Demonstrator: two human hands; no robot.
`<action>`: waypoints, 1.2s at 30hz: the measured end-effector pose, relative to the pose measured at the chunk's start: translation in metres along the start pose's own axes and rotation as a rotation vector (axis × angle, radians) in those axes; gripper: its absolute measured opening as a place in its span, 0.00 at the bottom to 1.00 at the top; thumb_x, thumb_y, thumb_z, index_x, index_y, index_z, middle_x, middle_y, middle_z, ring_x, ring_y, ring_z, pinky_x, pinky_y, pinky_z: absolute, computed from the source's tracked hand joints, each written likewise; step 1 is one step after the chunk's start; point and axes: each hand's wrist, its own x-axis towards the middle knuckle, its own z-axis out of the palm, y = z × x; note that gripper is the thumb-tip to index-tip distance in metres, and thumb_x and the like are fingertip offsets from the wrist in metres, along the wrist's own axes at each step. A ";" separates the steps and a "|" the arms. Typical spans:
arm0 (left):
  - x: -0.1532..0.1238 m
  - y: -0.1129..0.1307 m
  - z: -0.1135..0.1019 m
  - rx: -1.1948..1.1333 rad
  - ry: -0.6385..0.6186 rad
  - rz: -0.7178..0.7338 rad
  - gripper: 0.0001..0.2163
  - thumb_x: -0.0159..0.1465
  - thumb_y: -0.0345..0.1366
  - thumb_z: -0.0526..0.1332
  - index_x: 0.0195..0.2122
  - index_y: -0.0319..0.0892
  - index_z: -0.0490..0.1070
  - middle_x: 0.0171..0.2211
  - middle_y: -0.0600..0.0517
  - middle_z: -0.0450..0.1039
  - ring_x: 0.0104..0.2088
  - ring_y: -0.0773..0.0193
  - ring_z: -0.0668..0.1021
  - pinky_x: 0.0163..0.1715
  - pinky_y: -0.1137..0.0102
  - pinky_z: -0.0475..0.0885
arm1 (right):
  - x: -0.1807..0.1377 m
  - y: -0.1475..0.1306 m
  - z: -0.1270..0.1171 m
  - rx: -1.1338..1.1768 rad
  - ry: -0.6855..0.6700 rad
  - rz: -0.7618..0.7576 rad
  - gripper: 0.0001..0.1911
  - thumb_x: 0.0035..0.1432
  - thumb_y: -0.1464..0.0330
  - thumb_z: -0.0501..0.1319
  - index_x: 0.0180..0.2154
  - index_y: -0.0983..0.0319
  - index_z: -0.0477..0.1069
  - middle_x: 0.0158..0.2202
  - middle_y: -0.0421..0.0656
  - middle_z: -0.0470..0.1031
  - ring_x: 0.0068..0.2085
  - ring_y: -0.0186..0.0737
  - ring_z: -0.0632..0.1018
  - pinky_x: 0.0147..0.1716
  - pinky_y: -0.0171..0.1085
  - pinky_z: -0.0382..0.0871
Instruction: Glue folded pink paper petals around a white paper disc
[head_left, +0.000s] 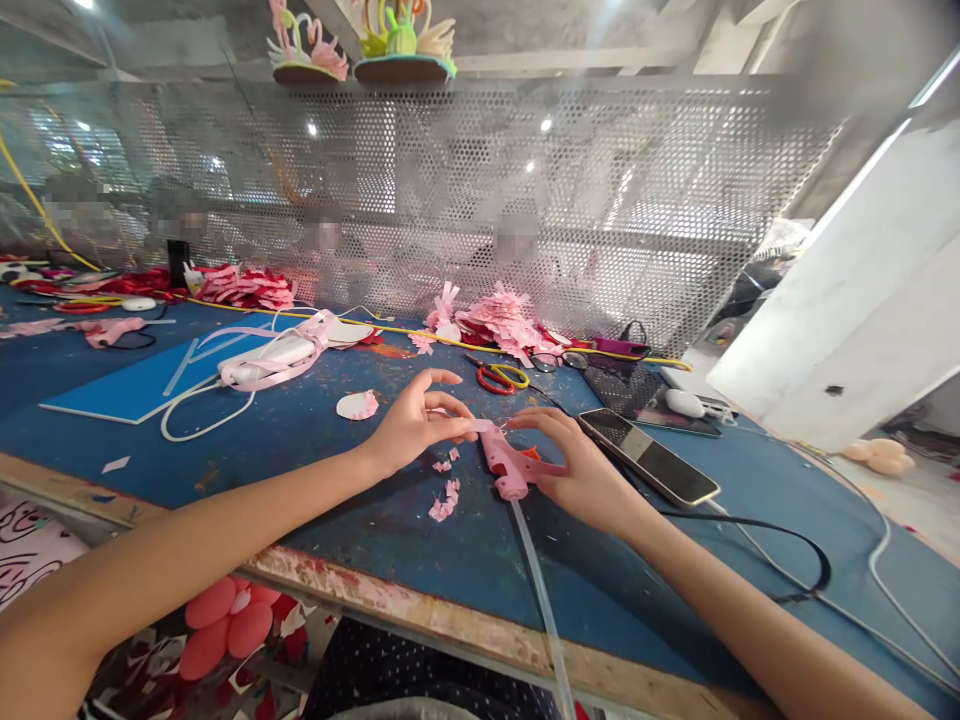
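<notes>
My left hand (412, 425) pinches a pale pink strip (481, 426) between thumb and fingertips, above the blue tabletop. The strip's far end meets the front of a pink hot glue gun (504, 462). My right hand (581, 465) is curled round the gun's handle, index finger stretched forward near the strip; part of the handle is hidden by the palm. An orange trigger (531, 453) shows beside the fingers. A long translucent glue stick (540, 585) runs from the gun's rear toward me. Small pink ruffled pieces (445, 500) lie left of the gun.
A phone (656, 460) and cables lie right of my right hand. Scissors (501, 377), a white oval with pink trim (358, 405) and piled pink strips (502, 320) sit farther back. At left, a white power strip (277, 355) rests on a blue board (135, 385). Perforated mesh (450, 180) stands behind.
</notes>
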 end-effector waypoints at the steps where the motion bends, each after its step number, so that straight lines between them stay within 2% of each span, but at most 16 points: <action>1: -0.002 0.001 0.002 -0.003 -0.020 -0.001 0.22 0.52 0.30 0.66 0.45 0.41 0.58 0.28 0.55 0.74 0.27 0.64 0.80 0.31 0.70 0.73 | 0.000 -0.004 -0.001 0.023 0.016 -0.012 0.24 0.42 0.79 0.54 0.43 0.58 0.69 0.47 0.45 0.72 0.48 0.42 0.72 0.45 0.41 0.69; 5: -0.008 0.003 0.010 0.006 -0.087 -0.009 0.22 0.52 0.29 0.66 0.44 0.41 0.57 0.28 0.56 0.74 0.26 0.65 0.80 0.29 0.72 0.73 | -0.002 -0.018 0.000 0.075 0.055 -0.055 0.10 0.53 0.72 0.57 0.40 0.59 0.70 0.37 0.42 0.76 0.37 0.38 0.76 0.37 0.37 0.71; 9: -0.009 0.000 0.012 0.008 -0.118 -0.014 0.22 0.52 0.29 0.66 0.44 0.42 0.57 0.27 0.56 0.73 0.26 0.66 0.79 0.30 0.71 0.73 | -0.006 -0.025 0.003 0.078 0.086 -0.086 0.04 0.56 0.68 0.60 0.34 0.60 0.72 0.31 0.41 0.76 0.32 0.36 0.76 0.31 0.34 0.69; 16: -0.008 -0.004 0.011 0.013 -0.116 -0.028 0.23 0.51 0.30 0.68 0.44 0.42 0.57 0.27 0.56 0.73 0.26 0.65 0.79 0.30 0.71 0.72 | -0.007 -0.025 0.007 0.060 0.194 -0.158 0.05 0.57 0.70 0.59 0.30 0.61 0.73 0.26 0.40 0.76 0.28 0.35 0.75 0.29 0.33 0.67; 22: -0.008 -0.005 0.011 0.013 -0.113 -0.030 0.23 0.51 0.30 0.68 0.44 0.42 0.58 0.27 0.56 0.73 0.26 0.65 0.79 0.30 0.71 0.72 | -0.006 -0.025 0.009 0.052 0.213 -0.202 0.05 0.57 0.70 0.59 0.30 0.60 0.73 0.25 0.40 0.77 0.28 0.36 0.73 0.29 0.34 0.67; 28: -0.010 -0.004 0.013 0.009 -0.146 -0.030 0.21 0.54 0.30 0.66 0.44 0.43 0.57 0.29 0.55 0.73 0.28 0.64 0.80 0.31 0.70 0.73 | -0.007 -0.025 0.007 0.073 0.225 -0.129 0.05 0.56 0.70 0.58 0.30 0.60 0.73 0.27 0.41 0.76 0.29 0.35 0.74 0.29 0.34 0.68; 36: -0.014 -0.007 0.012 0.126 -0.185 0.067 0.20 0.55 0.31 0.65 0.45 0.45 0.58 0.34 0.52 0.75 0.34 0.63 0.80 0.38 0.67 0.72 | -0.007 -0.028 0.004 0.140 0.177 -0.026 0.06 0.56 0.68 0.58 0.30 0.60 0.73 0.27 0.39 0.76 0.27 0.34 0.75 0.28 0.32 0.68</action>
